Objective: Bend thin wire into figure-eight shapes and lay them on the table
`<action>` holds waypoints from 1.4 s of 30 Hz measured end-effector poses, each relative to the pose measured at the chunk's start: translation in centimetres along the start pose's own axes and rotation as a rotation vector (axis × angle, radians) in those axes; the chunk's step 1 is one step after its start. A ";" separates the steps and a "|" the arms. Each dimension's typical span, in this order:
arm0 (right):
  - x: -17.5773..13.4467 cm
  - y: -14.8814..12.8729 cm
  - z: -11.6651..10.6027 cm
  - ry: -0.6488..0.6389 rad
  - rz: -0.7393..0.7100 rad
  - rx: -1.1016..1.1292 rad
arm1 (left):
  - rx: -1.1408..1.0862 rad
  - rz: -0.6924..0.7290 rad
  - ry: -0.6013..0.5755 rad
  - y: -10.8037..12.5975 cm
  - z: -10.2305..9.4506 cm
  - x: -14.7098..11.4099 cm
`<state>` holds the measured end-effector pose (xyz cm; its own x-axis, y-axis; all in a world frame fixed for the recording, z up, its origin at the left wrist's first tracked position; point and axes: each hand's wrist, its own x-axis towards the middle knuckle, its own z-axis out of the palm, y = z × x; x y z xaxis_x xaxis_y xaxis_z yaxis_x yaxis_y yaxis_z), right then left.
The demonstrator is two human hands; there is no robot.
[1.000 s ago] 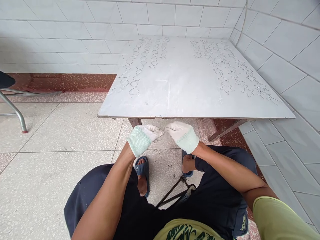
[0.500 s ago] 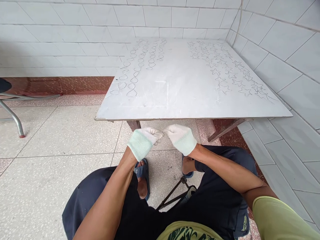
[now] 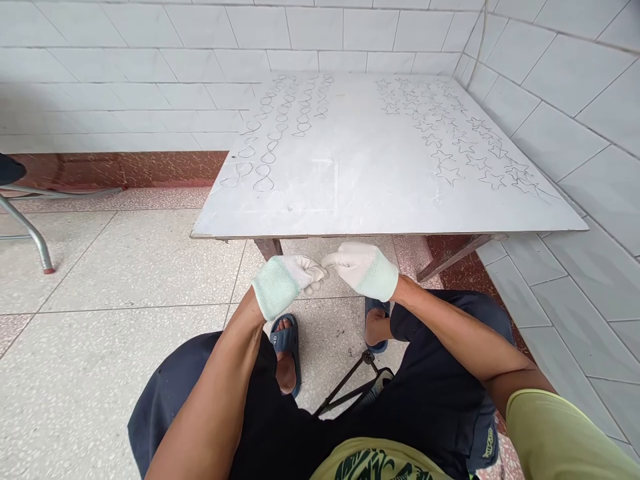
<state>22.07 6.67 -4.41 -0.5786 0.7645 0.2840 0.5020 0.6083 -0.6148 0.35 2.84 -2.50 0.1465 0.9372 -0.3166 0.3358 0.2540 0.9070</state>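
My left hand [image 3: 300,275], in a white glove with a pale green cuff, is closed in a pinch just in front of the table's near edge. My right hand [image 3: 355,263], gloved alike, pinches too, its fingertips meeting those of the left. Whatever sits between the fingers is too small to make out. Beyond them is the white tabletop [image 3: 370,200]. Thin wire-like figure-eight shapes [image 3: 264,177] lie in rows on its left side. On the right are several star shapes [image 3: 450,175], also thin and wire-like, some overlapping.
A wooden table leg [image 3: 450,259] slants down at the right, another [image 3: 269,249] at the left. Tiled walls [image 3: 560,100] close off the back and right. Between my feet stands a dark folding frame [image 3: 350,387]. A metal chair leg [image 3: 35,237] shows at far left.
My right hand has tilted and shifted slightly, its fingertips now overlapping the left ones more closely. The left hand has barely moved. The shapes on the table lie as before.
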 end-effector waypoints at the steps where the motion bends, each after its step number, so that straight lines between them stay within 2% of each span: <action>1: 0.1 0.3 0.1 -0.013 -0.032 -0.042 | 0.010 -0.006 -0.019 -0.1 0.0 0.0; 4: 0.4 0.2 0.1 -0.043 -0.067 -0.135 | 0.010 -0.048 -0.045 0.0 0.1 0.0; 10: 0.8 -2.2 -0.2 0.089 0.268 0.029 | -0.065 -0.060 0.005 1.3 0.6 0.2; 12: 0.6 -2.7 -0.1 0.127 0.301 0.116 | -0.056 -0.055 0.006 1.7 0.6 0.1; 16: 0.1 -2.6 -0.1 0.163 0.221 0.130 | -0.031 -0.039 0.021 1.5 0.3 0.0; 22: 0.3 -1.9 -0.2 0.104 0.106 0.087 | -0.035 0.008 -0.008 0.3 -0.2 0.0; 26: 0.5 -1.6 0.0 0.060 0.153 0.089 | -0.010 -0.009 0.005 0.2 -0.2 -0.1; 29: 0.6 -1.6 0.1 0.057 0.178 0.016 | -0.011 -0.014 0.020 0.8 0.1 -0.2; 35: 0.3 -1.5 0.0 0.036 0.069 -0.216 | 0.005 -0.057 0.051 2.3 1.0 -0.6; 39: -0.2 -1.3 0.2 0.087 0.013 -0.362 | -0.016 0.009 0.108 2.1 1.3 -0.9; 42: -0.5 -1.3 0.6 0.117 0.036 -0.437 | -0.023 0.019 0.139 1.6 1.7 -0.8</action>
<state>21.34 5.39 -4.18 -0.4917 0.7905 0.3653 0.7593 0.5945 -0.2645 2.35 2.10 -1.29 0.0219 0.9655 -0.2595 0.3129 0.2399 0.9190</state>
